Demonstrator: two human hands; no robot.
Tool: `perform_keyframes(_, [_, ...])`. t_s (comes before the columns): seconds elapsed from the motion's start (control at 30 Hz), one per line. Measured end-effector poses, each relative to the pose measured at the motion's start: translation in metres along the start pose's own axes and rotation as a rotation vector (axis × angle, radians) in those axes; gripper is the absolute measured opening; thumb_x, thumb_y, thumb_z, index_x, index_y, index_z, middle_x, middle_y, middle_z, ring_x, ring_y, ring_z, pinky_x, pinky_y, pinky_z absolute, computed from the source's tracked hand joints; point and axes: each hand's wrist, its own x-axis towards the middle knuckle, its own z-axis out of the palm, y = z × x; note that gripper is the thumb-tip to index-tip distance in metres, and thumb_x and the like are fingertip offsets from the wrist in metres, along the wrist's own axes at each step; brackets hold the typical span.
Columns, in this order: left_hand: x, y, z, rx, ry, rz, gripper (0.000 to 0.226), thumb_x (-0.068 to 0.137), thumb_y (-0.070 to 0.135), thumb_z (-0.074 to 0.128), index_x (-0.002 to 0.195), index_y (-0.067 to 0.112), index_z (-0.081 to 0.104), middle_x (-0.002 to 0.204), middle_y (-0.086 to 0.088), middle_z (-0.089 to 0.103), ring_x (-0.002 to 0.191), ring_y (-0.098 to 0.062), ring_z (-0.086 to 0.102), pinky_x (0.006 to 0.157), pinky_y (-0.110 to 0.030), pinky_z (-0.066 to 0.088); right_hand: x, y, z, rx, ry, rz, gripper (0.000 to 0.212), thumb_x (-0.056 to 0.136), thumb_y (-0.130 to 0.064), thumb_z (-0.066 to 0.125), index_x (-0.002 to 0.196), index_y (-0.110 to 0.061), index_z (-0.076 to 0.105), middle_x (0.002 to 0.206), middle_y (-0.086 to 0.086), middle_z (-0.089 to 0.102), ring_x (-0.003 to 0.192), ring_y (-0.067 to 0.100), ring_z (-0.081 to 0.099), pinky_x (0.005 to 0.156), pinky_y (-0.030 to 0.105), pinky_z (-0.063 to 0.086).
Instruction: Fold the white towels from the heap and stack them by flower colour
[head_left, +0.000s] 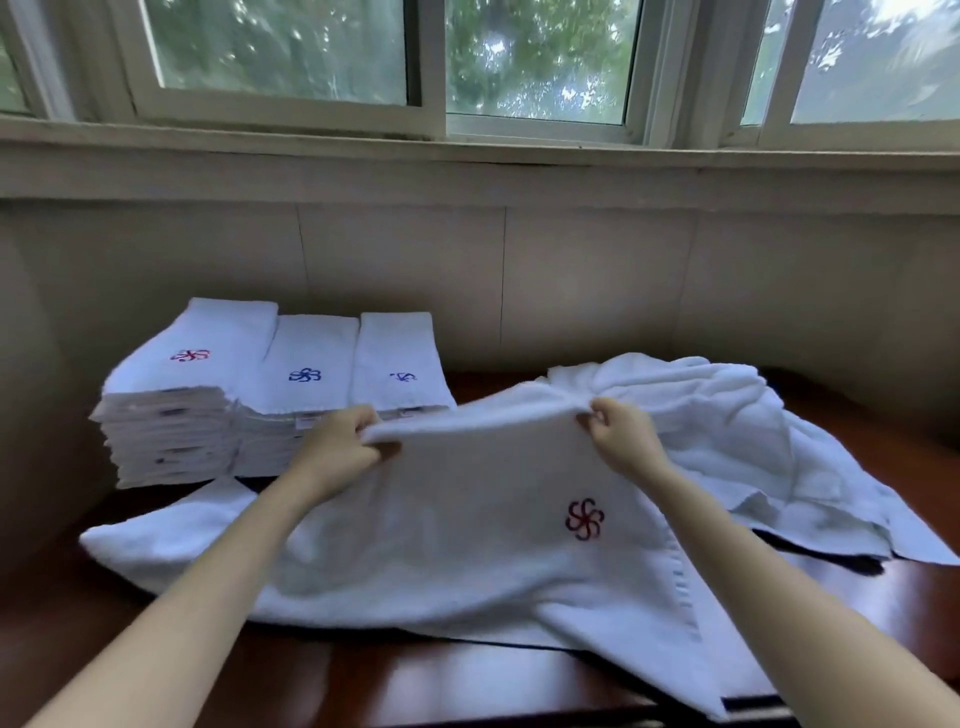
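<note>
Lying across the near middle of the dark wood table (67, 613) is a white towel (457, 540) with a red flower (585, 519) sewn on it. The far edge of this towel is lifted up off the table. The left hand (340, 441) pinches that edge at the left, with fingers and thumb curled tight on the cloth. The right hand (621, 436) pinches the same edge at the right, fingers curled on the cloth too. The rest of the towel spreads out left and toward the near right, where it hangs over the table's edge.

Behind it on the right is the heap of loose white towels (727, 431), all crumpled.

On the far left stand three piles of folded towels, side by side and touching. The left pile (171, 431) is the tallest, and its top towel shows a red flower (190, 355). The middle pile (304, 395) shows a blue flower (305, 375) on top. The right pile (397, 364) shows a blue flower (403, 376) too, partly folded under.

A pale wall (571, 270) stands behind the table, and above it are windows (535, 57) with green trees outside.
</note>
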Motion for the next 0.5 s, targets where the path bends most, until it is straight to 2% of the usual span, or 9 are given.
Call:
perform_keyframes(0.1, [0.008,0.029,-0.022,0.149,0.207,0.162,0.026,0.08,0.016,0.073,0.073,0.017,0.048,0.07,-0.004,0.054,0.069,-0.025,0.047,0.059,-0.031,0.033,0.005,-0.037,-0.02,-0.202,0.139,-0.088,0.013,0.085,-0.006,0.051,0.08,-0.013,0.042,0.086,0.015,0.061,0.086,0.036,0.055,0.065,0.036,0.029])
perform_keyframes(0.17, [0.005,0.048,-0.029,0.146,0.228,0.35,0.016,0.08,0.007,0.068,0.075,0.012,0.054,0.068,0.0,0.052,0.066,-0.025,0.046,0.057,-0.03,0.033,-0.003,-0.066,-0.025,-0.26,0.078,-0.253,0.036,0.071,-0.001,0.054,0.104,-0.015,0.047,0.105,0.008,0.058,0.107,0.033,0.052,0.079,0.037,0.034])
perform_keyframes(0.2, [0.0,0.056,-0.029,0.135,0.162,0.442,0.017,0.079,0.002,0.066,0.072,0.013,0.055,0.067,0.003,0.05,0.067,-0.025,0.046,0.057,-0.029,0.033,-0.009,-0.078,-0.02,-0.301,0.0,-0.393,0.056,0.069,0.0,0.057,0.121,-0.017,0.044,0.122,0.003,0.053,0.124,0.029,0.042,0.096,0.041,0.032])
perform_keyframes(0.27, [-0.014,0.067,-0.023,0.137,-0.066,0.557,0.036,0.076,-0.006,0.063,0.064,0.024,0.046,0.065,0.01,0.044,0.065,-0.017,0.043,0.058,-0.02,0.032,-0.028,-0.099,-0.003,-0.386,-0.19,-0.616,0.071,0.072,-0.004,0.061,0.136,-0.019,0.036,0.136,-0.001,0.044,0.135,0.021,0.029,0.112,0.046,0.014])
perform_keyframes(0.3, [-0.021,0.068,-0.021,0.14,-0.2,0.547,0.043,0.075,-0.006,0.063,0.062,0.027,0.04,0.063,0.011,0.041,0.062,-0.013,0.041,0.056,-0.017,0.029,-0.037,-0.104,0.006,-0.413,-0.35,-0.629,0.065,0.075,-0.008,0.062,0.135,-0.018,0.039,0.127,0.003,0.052,0.128,0.021,0.038,0.113,0.043,0.016])
perform_keyframes(0.33, [-0.028,0.065,-0.02,0.161,-0.356,0.496,0.044,0.073,-0.004,0.065,0.06,0.026,0.036,0.061,0.01,0.039,0.059,-0.008,0.038,0.054,-0.017,0.027,-0.043,-0.103,0.012,-0.426,-0.561,-0.564,0.054,0.078,-0.012,0.063,0.13,-0.015,0.047,0.114,0.006,0.061,0.116,0.023,0.05,0.107,0.038,0.028])
perform_keyframes(0.4, [-0.041,0.05,-0.028,0.292,-0.707,0.313,0.039,0.071,0.007,0.072,0.06,0.024,0.039,0.061,0.011,0.039,0.057,-0.004,0.036,0.053,-0.02,0.027,-0.052,-0.091,0.017,-0.55,-0.997,-0.347,0.03,0.082,-0.015,0.063,0.111,-0.005,0.063,0.087,0.011,0.067,0.088,0.023,0.062,0.078,0.028,0.045])
perform_keyframes(0.43, [-0.048,0.038,-0.033,0.384,-0.872,0.206,0.034,0.07,0.012,0.075,0.063,0.024,0.045,0.064,0.013,0.044,0.06,-0.003,0.042,0.056,-0.02,0.032,-0.057,-0.08,0.017,-0.667,-1.123,-0.269,0.022,0.084,-0.013,0.061,0.101,-0.001,0.066,0.075,0.01,0.065,0.076,0.021,0.061,0.068,0.025,0.045])
perform_keyframes(0.5, [-0.063,0.016,-0.043,0.481,-1.054,0.069,0.022,0.073,0.018,0.076,0.074,0.026,0.056,0.075,0.013,0.053,0.075,-0.006,0.052,0.067,-0.023,0.04,-0.066,-0.058,0.015,-0.829,-1.185,-0.21,0.009,0.084,-0.01,0.059,0.08,-0.004,0.063,0.065,0.006,0.055,0.065,0.018,0.05,0.061,0.025,0.04])
